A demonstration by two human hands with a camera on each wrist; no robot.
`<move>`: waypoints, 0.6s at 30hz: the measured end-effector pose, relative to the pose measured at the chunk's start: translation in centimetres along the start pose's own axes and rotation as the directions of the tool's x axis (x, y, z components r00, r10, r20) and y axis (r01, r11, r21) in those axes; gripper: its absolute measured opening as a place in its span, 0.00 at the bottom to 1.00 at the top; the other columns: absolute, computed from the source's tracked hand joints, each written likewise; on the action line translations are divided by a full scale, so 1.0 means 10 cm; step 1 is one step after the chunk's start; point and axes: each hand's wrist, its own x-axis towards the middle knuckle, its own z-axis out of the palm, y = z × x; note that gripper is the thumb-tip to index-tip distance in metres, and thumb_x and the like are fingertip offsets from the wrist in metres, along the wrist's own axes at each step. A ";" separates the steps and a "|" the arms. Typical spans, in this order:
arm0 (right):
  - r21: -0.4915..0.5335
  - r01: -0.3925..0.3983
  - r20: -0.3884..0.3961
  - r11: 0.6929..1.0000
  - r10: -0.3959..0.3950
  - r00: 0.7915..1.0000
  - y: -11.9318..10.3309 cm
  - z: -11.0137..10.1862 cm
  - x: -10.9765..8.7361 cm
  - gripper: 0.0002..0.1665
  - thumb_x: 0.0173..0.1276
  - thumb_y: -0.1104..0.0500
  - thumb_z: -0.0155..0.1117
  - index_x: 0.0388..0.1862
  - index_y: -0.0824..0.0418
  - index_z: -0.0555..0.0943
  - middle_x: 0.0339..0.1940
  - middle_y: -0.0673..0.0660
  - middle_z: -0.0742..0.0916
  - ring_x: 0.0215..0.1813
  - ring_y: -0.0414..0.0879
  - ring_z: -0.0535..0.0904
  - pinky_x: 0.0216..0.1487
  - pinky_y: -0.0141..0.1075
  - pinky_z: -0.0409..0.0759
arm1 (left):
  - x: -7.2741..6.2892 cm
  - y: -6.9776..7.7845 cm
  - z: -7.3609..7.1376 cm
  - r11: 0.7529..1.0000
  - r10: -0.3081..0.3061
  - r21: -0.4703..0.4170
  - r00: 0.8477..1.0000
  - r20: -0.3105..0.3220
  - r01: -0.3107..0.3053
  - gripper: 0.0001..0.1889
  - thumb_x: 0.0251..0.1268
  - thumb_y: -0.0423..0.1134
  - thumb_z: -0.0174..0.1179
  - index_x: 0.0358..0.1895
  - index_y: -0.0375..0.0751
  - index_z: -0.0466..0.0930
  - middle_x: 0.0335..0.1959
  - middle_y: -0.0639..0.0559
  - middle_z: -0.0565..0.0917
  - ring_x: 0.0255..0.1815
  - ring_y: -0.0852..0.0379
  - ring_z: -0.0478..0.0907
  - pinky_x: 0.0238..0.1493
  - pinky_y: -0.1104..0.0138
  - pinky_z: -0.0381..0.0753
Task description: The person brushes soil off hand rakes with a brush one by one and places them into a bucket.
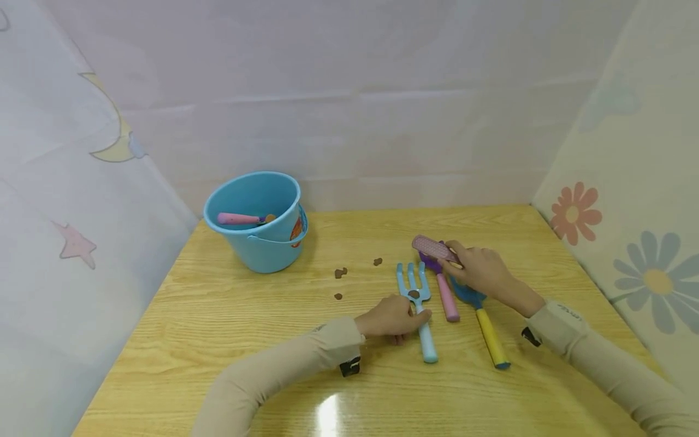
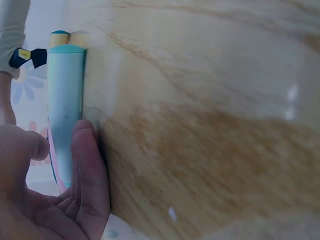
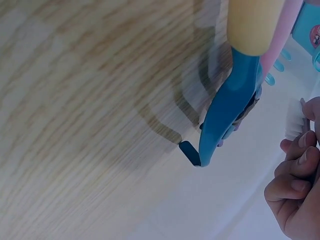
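Wood-grained bench (image 1: 185,315) beneath, left hand (image 1: 389,317) pinches the blue fork (image 1: 428,341), likely light, stiff, best held mid-handle; right hand (image 1: 483,271) grips a brush (image 1: 432,247).

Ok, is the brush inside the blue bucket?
No, the right hand holds the brush outside the blue bucket, well to its right.
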 end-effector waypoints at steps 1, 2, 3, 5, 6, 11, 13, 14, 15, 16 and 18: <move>-0.001 0.003 0.001 1.000 -0.003 1.000 0.00 0.00 0.00 0.28 0.73 0.48 0.61 0.59 0.69 0.75 0.10 0.46 0.67 0.12 0.37 0.59 0.13 0.31 0.57 | 0.01 0.00 0.01 1.000 0.006 0.017 1.000 -0.005 -0.006 0.35 0.76 0.54 0.49 0.11 0.34 0.76 0.06 0.48 0.76 0.06 0.58 0.75 0.10 0.68 0.75; -0.003 0.007 0.001 1.000 -0.007 1.000 0.00 0.00 0.00 0.28 0.73 0.48 0.61 0.59 0.69 0.75 0.10 0.46 0.67 0.12 0.37 0.59 0.13 0.31 0.57 | 0.01 -0.01 0.02 0.999 0.008 0.031 1.000 -0.009 -0.008 0.35 0.76 0.54 0.49 0.11 0.34 0.76 0.05 0.49 0.75 0.06 0.59 0.75 0.10 0.69 0.75; -0.006 0.011 0.002 1.000 -0.011 1.000 0.00 0.00 0.01 0.28 0.72 0.49 0.62 0.59 0.70 0.75 0.10 0.46 0.66 0.11 0.37 0.58 0.13 0.31 0.56 | 0.02 -0.01 0.03 0.999 0.015 0.046 1.000 -0.011 -0.015 0.35 0.76 0.54 0.49 0.10 0.35 0.76 0.05 0.50 0.75 0.05 0.59 0.74 0.09 0.69 0.74; -0.004 0.011 0.000 1.000 -0.011 1.000 0.00 0.02 -0.01 0.27 0.72 0.49 0.62 0.58 0.70 0.75 0.10 0.45 0.66 0.11 0.37 0.58 0.13 0.30 0.56 | 0.04 -0.02 0.04 0.997 0.028 0.071 1.000 -0.010 -0.027 0.35 0.77 0.54 0.48 0.09 0.36 0.75 0.04 0.52 0.74 0.05 0.60 0.73 0.09 0.69 0.74; -0.003 0.011 -0.002 1.000 -0.011 1.000 0.00 0.02 -0.01 0.27 0.72 0.49 0.63 0.58 0.70 0.75 0.10 0.45 0.65 0.11 0.36 0.57 0.13 0.30 0.55 | 0.04 -0.02 0.04 0.997 0.030 0.075 0.999 -0.010 -0.029 0.35 0.76 0.54 0.49 0.09 0.37 0.74 0.04 0.52 0.73 0.04 0.61 0.73 0.09 0.69 0.74; 0.003 0.023 -0.022 1.000 -0.023 0.999 0.00 0.04 0.01 0.27 0.71 0.49 0.63 0.57 0.71 0.76 0.10 0.45 0.66 0.12 0.36 0.57 0.13 0.30 0.56 | 0.06 -0.03 0.03 0.999 0.006 0.042 1.000 -0.009 -0.005 0.34 0.75 0.56 0.51 0.08 0.41 0.71 0.04 0.51 0.74 0.05 0.60 0.74 0.10 0.69 0.75; 0.009 0.025 -0.021 1.000 -0.025 0.999 -0.01 0.04 0.02 0.28 0.71 0.49 0.63 0.57 0.71 0.76 0.10 0.45 0.66 0.12 0.36 0.57 0.13 0.30 0.56 | 0.06 -0.04 0.02 1.000 -0.003 0.026 1.000 -0.002 0.003 0.34 0.74 0.56 0.52 0.08 0.40 0.71 0.05 0.51 0.75 0.06 0.60 0.75 0.10 0.68 0.75; 0.010 0.023 -0.018 1.000 -0.022 1.000 -0.01 0.03 0.03 0.28 0.71 0.49 0.63 0.57 0.71 0.76 0.10 0.45 0.66 0.12 0.36 0.57 0.13 0.30 0.56 | 0.06 -0.04 0.02 1.000 -0.005 0.021 1.000 0.004 0.005 0.34 0.74 0.56 0.52 0.09 0.40 0.71 0.05 0.51 0.75 0.06 0.60 0.75 0.10 0.68 0.76; 0.010 0.019 -0.015 1.000 -0.019 1.000 -0.01 0.02 0.03 0.28 0.72 0.49 0.63 0.58 0.71 0.76 0.10 0.45 0.66 0.11 0.36 0.58 0.12 0.30 0.56 | 0.06 -0.04 0.02 1.000 -0.004 0.016 1.000 0.007 0.003 0.34 0.74 0.55 0.52 0.09 0.39 0.72 0.05 0.50 0.75 0.06 0.59 0.76 0.10 0.68 0.76; 0.010 0.016 -0.015 1.000 -0.015 1.000 -0.02 0.02 0.03 0.28 0.72 0.49 0.63 0.58 0.71 0.76 0.10 0.45 0.66 0.11 0.36 0.58 0.12 0.30 0.56 | 0.06 -0.04 0.02 1.000 -0.001 0.010 1.000 0.007 0.000 0.33 0.74 0.55 0.53 0.09 0.38 0.72 0.05 0.50 0.75 0.06 0.59 0.76 0.10 0.68 0.76; 0.009 0.009 -0.012 1.000 -0.009 1.000 -0.02 0.01 0.03 0.28 0.72 0.49 0.63 0.58 0.70 0.75 0.10 0.46 0.67 0.11 0.37 0.58 0.12 0.31 0.57 | 0.05 -0.03 0.01 1.000 0.000 -0.003 1.000 0.011 0.000 0.33 0.74 0.53 0.53 0.09 0.37 0.73 0.05 0.50 0.75 0.06 0.59 0.76 0.10 0.68 0.76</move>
